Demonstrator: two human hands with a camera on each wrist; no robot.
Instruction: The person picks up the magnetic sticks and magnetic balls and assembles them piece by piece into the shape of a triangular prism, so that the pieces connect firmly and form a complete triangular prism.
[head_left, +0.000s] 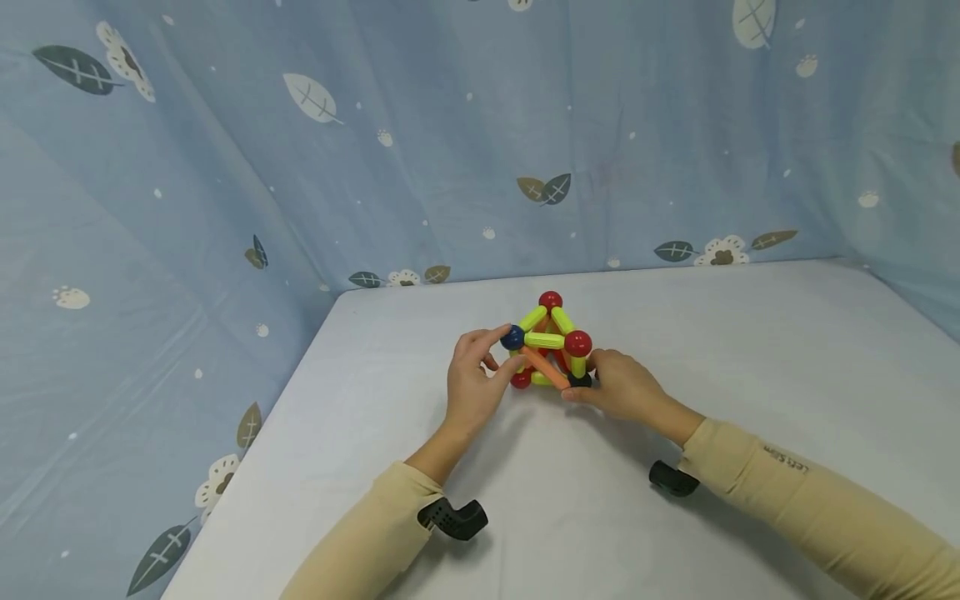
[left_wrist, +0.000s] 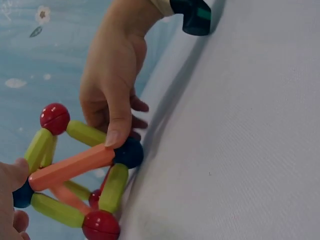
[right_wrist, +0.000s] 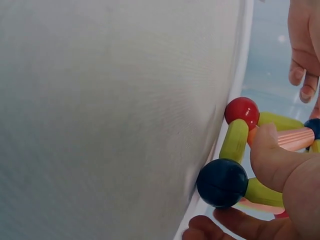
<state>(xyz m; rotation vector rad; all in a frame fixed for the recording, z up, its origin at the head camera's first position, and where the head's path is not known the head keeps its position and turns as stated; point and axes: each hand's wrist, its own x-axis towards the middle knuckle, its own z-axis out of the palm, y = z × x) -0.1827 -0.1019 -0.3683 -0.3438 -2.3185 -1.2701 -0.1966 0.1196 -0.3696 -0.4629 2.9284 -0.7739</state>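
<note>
A cube-shaped frame of magnetic building sticks and balls sits between both hands. It has yellow-green sticks, red balls and dark blue balls. An orange stick runs diagonally across the near face. My left hand pinches the upper-left blue ball between thumb and fingers. At the lower-right corner, my right hand grips the dark ball, its thumb against the orange stick's end in the left wrist view. A red ball tops the corner above it. More orange and red sticks show inside, partly hidden.
The frame stands on a white-covered table, towards its far edge. A blue curtain with leaf and flower prints hangs behind and to the left. Black devices are fastened at both wrists, over beige sleeves.
</note>
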